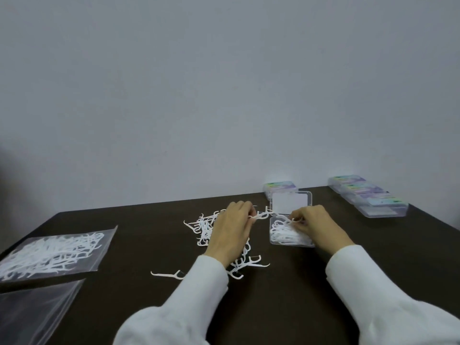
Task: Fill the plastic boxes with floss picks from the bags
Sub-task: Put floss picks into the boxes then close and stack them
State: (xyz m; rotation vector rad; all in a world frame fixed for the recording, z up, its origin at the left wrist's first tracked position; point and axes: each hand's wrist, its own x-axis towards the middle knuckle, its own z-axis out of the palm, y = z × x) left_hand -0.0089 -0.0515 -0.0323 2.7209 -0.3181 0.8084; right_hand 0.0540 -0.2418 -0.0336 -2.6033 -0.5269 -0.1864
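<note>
A clear plastic box [273, 241] lies open on the dark table, its lid [291, 202] tipped back, with white floss picks inside. My right hand [315, 226] hovers over the box and pinches a floss pick [288, 220] at its rim. My left hand [232, 230] pinches another floss pick [261, 215] just left of the box. A loose pile of floss picks [202, 229] lies under and around my left hand. A clear bag of floss picks [52, 252] lies flat at the left.
An empty-looking clear bag [29, 312] lies at the lower left corner. Several closed boxes with coloured labels [368, 195] line the right rear of the table, and one more closed box [280, 188] stands behind the open lid. A plain wall rises behind the table.
</note>
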